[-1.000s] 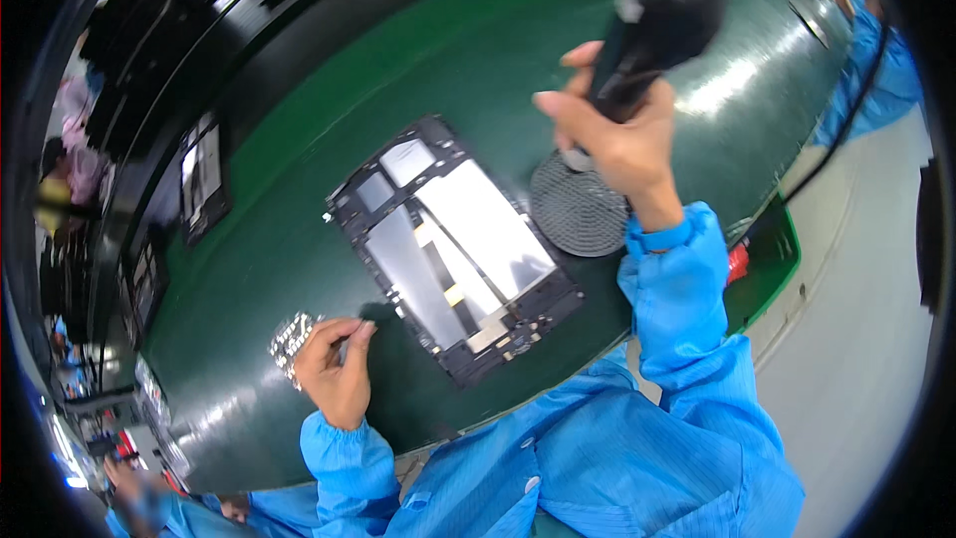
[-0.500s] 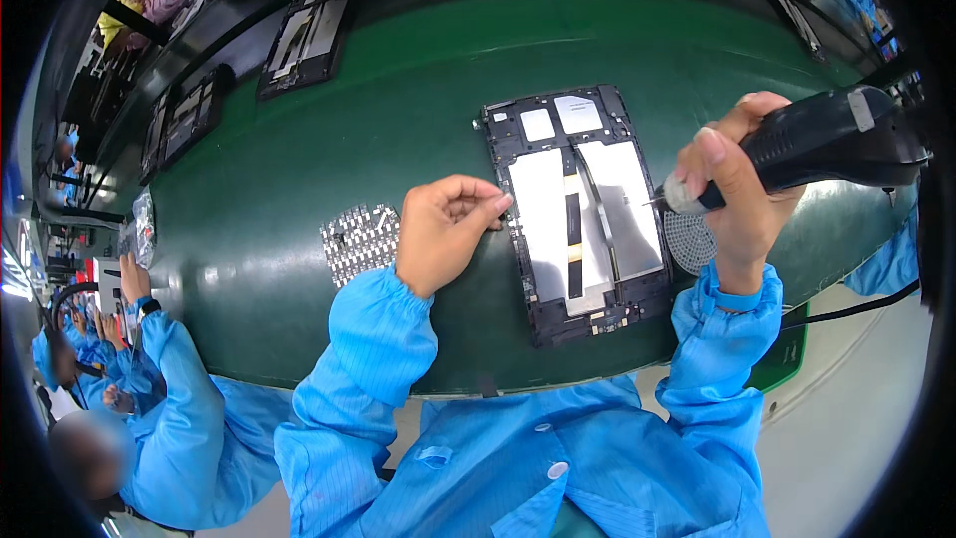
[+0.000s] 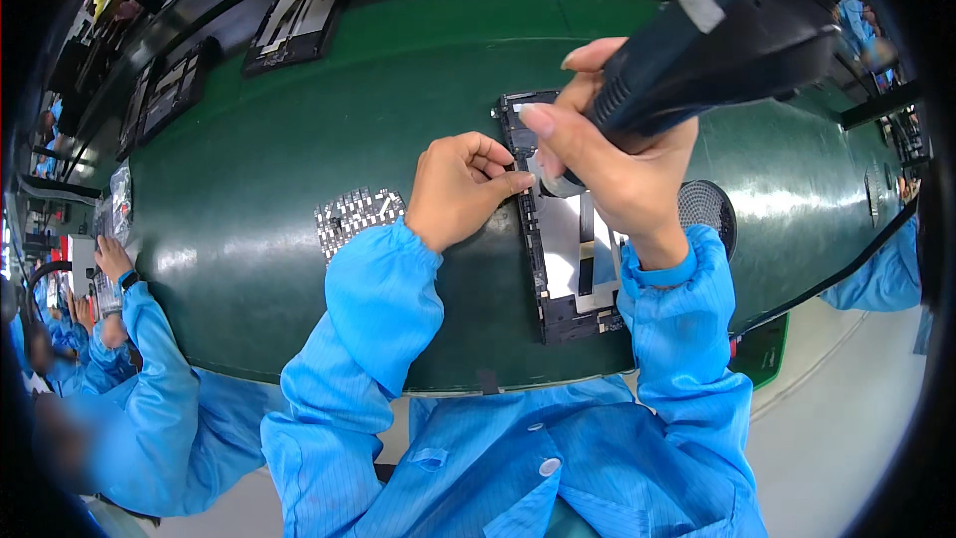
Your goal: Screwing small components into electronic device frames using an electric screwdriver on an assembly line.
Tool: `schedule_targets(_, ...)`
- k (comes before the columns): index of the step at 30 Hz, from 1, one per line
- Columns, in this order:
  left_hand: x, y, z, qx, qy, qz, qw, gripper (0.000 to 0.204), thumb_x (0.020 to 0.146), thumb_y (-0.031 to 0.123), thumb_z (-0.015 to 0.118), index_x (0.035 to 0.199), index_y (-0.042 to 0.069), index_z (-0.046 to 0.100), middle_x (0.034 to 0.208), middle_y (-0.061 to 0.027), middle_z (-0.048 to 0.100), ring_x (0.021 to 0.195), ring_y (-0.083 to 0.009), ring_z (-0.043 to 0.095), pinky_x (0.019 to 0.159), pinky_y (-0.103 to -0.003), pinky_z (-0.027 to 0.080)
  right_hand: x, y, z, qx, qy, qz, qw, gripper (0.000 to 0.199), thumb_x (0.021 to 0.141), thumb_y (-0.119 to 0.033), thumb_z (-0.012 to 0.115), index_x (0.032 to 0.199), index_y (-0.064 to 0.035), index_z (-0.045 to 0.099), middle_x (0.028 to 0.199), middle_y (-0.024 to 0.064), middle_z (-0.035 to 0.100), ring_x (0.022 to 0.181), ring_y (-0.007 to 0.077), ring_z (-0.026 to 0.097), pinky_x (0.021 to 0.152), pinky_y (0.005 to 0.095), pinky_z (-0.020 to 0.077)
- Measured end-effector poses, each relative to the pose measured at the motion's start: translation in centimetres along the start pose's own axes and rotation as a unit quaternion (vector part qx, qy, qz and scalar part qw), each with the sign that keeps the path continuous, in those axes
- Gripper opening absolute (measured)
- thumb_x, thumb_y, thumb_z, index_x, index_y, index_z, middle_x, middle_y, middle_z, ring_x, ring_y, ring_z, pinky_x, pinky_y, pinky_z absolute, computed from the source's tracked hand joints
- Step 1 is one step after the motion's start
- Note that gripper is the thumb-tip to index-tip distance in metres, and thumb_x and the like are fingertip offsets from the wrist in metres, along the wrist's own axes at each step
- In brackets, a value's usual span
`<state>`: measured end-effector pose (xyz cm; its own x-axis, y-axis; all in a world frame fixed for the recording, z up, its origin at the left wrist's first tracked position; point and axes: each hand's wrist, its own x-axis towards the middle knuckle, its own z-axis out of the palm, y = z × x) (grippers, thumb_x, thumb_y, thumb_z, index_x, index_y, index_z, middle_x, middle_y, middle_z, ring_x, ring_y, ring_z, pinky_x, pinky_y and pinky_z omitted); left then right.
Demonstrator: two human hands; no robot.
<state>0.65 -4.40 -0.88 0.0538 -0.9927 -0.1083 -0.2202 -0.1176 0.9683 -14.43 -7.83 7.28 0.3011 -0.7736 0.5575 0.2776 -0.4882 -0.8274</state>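
Reaching sleeves: two blue sleeves ran forward over the near edge of the green counter.
Green bin: it hung low beyond the near edge, at the right, with a scrap of red at its left edge; its contents could not be told.
Right hand: this hand was wrapped around a thick black power tool, nose down over the device's upper part; the bit could not be made out.
Left hand: the other hand was curled at the device's left edge, thumb and forefinger tips close together; whether they met or pinched something small, I cannot tell.
Uncovered tablet: the dark-framed device, pale plates showing, lay on the counter ahead of the person, partly hidden under the right hand and tool.
Change: half a second earlier the tool's nose was by the device's right edge; it had since crossed to the upper left, near the left fingertips, so both hands now served one spot.
Round dish: a dark gridded dish sat right of the device, partly behind the right wrist; no contents could be made out.
Small parts: a cluster of black-and-white pieces lay left of the left hand.
Clear bag: a crinkled plastic bag lay at the far left, beside a co-worker's hand; its contents were too small to tell.
Far devices: similar uncovered units lay along the counter's far left side.
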Motion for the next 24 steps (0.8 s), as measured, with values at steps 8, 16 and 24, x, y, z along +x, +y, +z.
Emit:
schedule_targets(8, 0.7, 1.7, -1.2, -0.039, -0.074, -0.104, 0.991, 0.018, 0.074, 0.006, 0.076, 0.083, -0.004, 0.063, 0.071, -0.0086, 0.066, 0.057, -0.012, 0.062, 0.046, -0.023, 0.047, 0.3, 1.9, 1.2, 0.003, -0.015, 0.012, 1.0, 0.034, 0.076, 0.009, 0.069, 0.106, 0.0036, 0.052, 0.062, 0.006, 0.059, 0.05, 0.0106, 0.056, 0.047, 0.0232, 0.0446)
schedule_targets(16, 1.0, 1.1, -1.1, -0.048, -0.079, -0.117, 0.989, 0.016, 0.076, 0.007, 0.073, 0.082, -0.003, 0.063, 0.07, -0.0073, 0.066, 0.054, -0.0118, 0.063, 0.041, -0.023, 0.043, 0.4, 2.7, 0.9, -0.003, 0.031, 0.038, 0.999, 0.027, 0.07, 0.002, 0.076, 0.092, 0.0043, 0.06, 0.059, 0.0021, 0.061, 0.054, 0.0066, 0.058, 0.052, 0.0206, 0.0453)
schedule_targets(24, 0.9, 1.1, -1.0, -0.048, -0.064, -0.106, 0.991, 0.014, 0.074, 0.006, 0.073, 0.079, -0.003, 0.064, 0.068, -0.0077, 0.066, 0.054, -0.0121, 0.063, 0.042, -0.024, 0.045, -0.1, 2.4, 1.1, -0.003, -0.006, 0.023, 1.0, 0.031, 0.074, 0.008, 0.071, 0.099, 0.0023, 0.054, 0.062, 0.0056, 0.06, 0.053, 0.0097, 0.057, 0.049, 0.0229, 0.0458)
